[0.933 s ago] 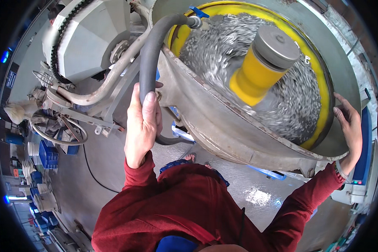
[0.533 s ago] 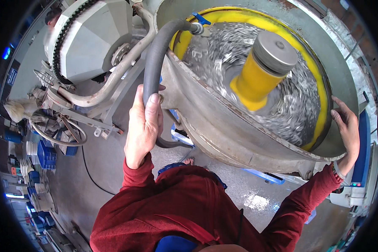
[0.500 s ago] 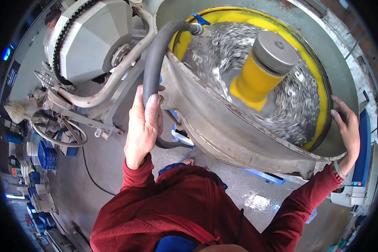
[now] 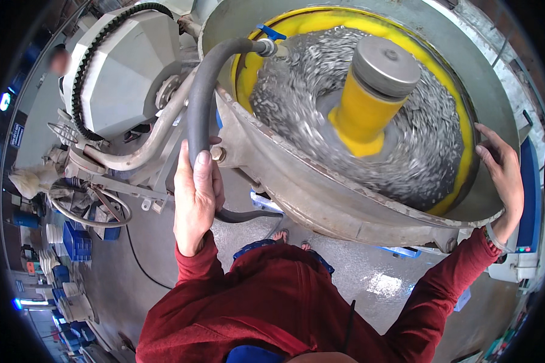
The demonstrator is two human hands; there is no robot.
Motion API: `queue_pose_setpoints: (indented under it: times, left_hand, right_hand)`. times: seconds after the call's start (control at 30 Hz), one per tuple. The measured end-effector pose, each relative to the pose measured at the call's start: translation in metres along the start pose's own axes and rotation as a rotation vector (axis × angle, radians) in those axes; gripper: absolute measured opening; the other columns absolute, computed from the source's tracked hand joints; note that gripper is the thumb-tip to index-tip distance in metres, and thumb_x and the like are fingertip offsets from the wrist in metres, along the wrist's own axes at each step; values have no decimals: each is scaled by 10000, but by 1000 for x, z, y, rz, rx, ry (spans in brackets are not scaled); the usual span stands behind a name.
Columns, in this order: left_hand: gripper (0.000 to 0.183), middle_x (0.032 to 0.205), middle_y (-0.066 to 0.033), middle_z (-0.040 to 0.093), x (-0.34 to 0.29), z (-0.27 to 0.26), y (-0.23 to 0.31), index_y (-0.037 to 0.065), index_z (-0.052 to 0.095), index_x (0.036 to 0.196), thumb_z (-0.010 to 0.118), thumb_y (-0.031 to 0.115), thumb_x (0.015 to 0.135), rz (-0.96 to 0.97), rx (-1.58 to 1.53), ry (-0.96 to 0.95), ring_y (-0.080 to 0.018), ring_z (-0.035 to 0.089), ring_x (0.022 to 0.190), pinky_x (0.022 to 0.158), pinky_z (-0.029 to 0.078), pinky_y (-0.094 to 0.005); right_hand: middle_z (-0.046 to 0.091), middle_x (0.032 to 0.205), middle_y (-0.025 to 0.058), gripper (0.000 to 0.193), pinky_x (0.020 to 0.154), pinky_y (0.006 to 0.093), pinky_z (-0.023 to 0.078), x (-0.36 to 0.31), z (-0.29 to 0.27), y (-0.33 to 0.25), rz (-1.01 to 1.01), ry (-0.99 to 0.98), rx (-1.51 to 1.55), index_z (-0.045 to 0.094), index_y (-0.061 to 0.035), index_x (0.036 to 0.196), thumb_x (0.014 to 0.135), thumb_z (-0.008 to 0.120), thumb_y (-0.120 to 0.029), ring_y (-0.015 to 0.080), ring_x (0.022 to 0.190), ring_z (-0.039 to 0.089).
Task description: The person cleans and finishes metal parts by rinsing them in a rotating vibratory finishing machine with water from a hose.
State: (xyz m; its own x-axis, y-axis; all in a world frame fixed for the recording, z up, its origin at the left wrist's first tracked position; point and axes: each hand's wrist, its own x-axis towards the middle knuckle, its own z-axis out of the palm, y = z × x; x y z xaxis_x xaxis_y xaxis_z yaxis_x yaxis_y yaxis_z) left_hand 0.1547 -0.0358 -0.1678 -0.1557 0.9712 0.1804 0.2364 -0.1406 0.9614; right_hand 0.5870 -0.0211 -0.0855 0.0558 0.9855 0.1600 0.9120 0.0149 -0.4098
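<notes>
My left hand is closed round a thick grey hose, thumb on top. The hose arches up to a fitting with a blue-handled valve at the tub's left edge; its lower part curves back beneath the tub. Inside the grey metal tub is a yellow-lined bowl with many small shiny metal pieces, blurred by motion. A yellow post with a metal cap stands at its centre. My right hand reaches over the tub's right rim, fingers apart, fingertips near the bowl's dark edge.
To the left stands a grey faceted drum with a toothed black ring, beside a bent pipe frame. Blue crates and stacked containers line the far left. A black cable lies on the floor. A blue machine panel stands right.
The view has shifted slightly, so tub and drum appear further left. The metal pieces in the bowl have moved round. Both hands keep about the same places on the hose and at the rim.
</notes>
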Motion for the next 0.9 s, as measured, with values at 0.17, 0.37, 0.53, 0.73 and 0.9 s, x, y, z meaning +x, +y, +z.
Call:
queue_pose_setpoints:
  times: [0.17,0.37,0.53,0.73,0.9]
  left_hand:
    - [416,485,36,302,0,0,1,34,439,1162,311,386,981,9,14,-7,-43,271,349,330,240,-201]
    - [360,511,58,313,-1,1,2,45,452,1153,362,346,978,-1,-31,19,-26,276,376,349,229,-195]
    - [329,525,70,320,-1,0,2,53,459,1141,389,328,975,-1,-75,0,-16,273,389,359,223,-191]
    - [420,488,41,304,0,0,1,34,444,1165,306,387,983,8,9,3,-41,276,352,334,238,-197]
    - [421,488,43,303,-1,-1,3,37,447,1166,307,389,983,9,22,-7,-40,281,355,336,235,-198]
  right_hand:
    - [511,707,31,376,608,239,387,0,1,2,-7,1,-33,538,-15,1207,845,591,-104,77,648,426]
    - [522,729,38,377,665,241,413,1,4,6,-25,18,6,537,-18,1211,849,588,-105,83,686,459]
    - [515,736,30,373,661,234,408,1,4,5,-16,9,8,538,-18,1210,850,585,-103,78,686,449]
    - [508,733,21,371,659,231,406,1,1,3,-6,-11,24,539,-21,1211,850,580,-95,78,688,447]
    - [517,739,31,362,671,233,411,1,1,4,-15,7,16,545,-26,1207,853,571,-91,83,691,452]
